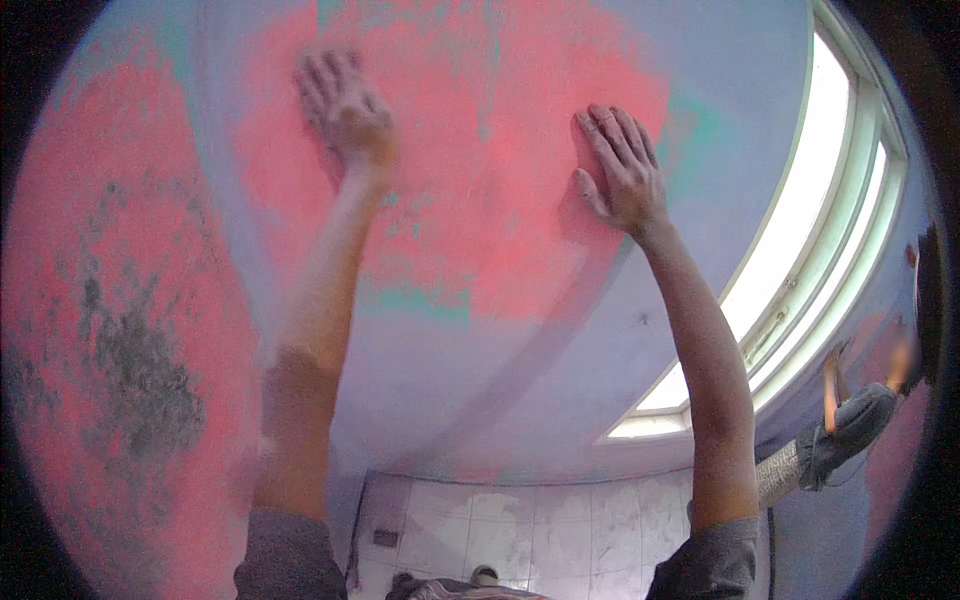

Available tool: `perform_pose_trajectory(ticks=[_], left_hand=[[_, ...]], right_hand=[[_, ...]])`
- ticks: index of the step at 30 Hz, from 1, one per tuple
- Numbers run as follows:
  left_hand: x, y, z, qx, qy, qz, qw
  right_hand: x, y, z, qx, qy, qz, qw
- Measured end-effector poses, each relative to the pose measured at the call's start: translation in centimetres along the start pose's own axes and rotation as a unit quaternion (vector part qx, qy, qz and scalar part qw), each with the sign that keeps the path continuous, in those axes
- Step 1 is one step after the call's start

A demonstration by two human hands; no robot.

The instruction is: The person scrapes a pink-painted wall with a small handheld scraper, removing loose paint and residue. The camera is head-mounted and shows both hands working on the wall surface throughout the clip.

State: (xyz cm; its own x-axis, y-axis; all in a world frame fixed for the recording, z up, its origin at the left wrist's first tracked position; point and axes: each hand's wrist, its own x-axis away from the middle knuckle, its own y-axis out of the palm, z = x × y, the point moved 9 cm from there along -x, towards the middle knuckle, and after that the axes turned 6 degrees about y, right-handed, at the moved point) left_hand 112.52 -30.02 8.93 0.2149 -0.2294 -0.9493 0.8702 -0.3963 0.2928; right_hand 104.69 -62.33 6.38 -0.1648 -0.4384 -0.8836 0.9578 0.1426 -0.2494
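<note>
Both my arms reach up along a wall (pixel 450 187) patched with pink, green and lavender-grey paint. My left hand (pixel 343 112) is at the pink area near the top, blurred, with its fingers pointing upward. Whether anything lies under that palm is hidden. Further right, my right hand (pixel 621 169) rests against the pink area's edge, palm to the wall, fingers slightly apart and thumb out. It holds nothing visible. Pale dust coats both hands and my left forearm.
A bright window (pixel 780 172) with a pale frame curves along the right. Beyond it, another person (pixel 851 420) in dark clothing raises their hands to a wall. A pink wall with dark blotches (pixel 142 360) stands at left. White floor tiles (pixel 562 525) bear pale smears; a small drain (pixel 385 538) is at left.
</note>
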Motion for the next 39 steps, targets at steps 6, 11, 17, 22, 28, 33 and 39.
perform_pose_trajectory(ticks=[6, 11, 17, 22, 28, 33, 39], left_hand=[[4.5, 2.6, 15.3, 0.186, 0.282, -0.243, 0.909], [1.4, 1.6, 7.1, 0.075, 0.242, -0.200, 0.947], [-0.8, -2.0, -6.5, -0.060, -0.047, 0.060, 0.995], [1.4, -1.5, 9.0, 0.127, 0.161, -0.110, 0.973], [0.7, -3.5, -3.7, -0.287, 0.324, -0.086, 0.897], [-3.2, -7.5, -18.2, -0.070, 0.030, -0.081, 0.994], [-3.2, -6.6, -9.0, 0.037, 0.235, -0.075, 0.969]], right_hand=[[-0.1, -2.3, 2.3, 0.037, 0.065, 0.076, 0.994], [1.2, -1.6, 2.6, 0.051, 0.063, 0.081, 0.993], [0.1, -1.3, 0.5, 0.034, 0.059, 0.098, 0.993], [1.0, -1.5, -0.6, 0.046, 0.048, 0.088, 0.994], [-3.6, -1.3, -3.9, 0.029, 0.016, 0.119, 0.992], [-9.7, -0.3, -7.2, 0.018, 0.026, 0.177, 0.984], [-10.8, -0.4, -9.8, -0.006, 0.053, 0.206, 0.977]])
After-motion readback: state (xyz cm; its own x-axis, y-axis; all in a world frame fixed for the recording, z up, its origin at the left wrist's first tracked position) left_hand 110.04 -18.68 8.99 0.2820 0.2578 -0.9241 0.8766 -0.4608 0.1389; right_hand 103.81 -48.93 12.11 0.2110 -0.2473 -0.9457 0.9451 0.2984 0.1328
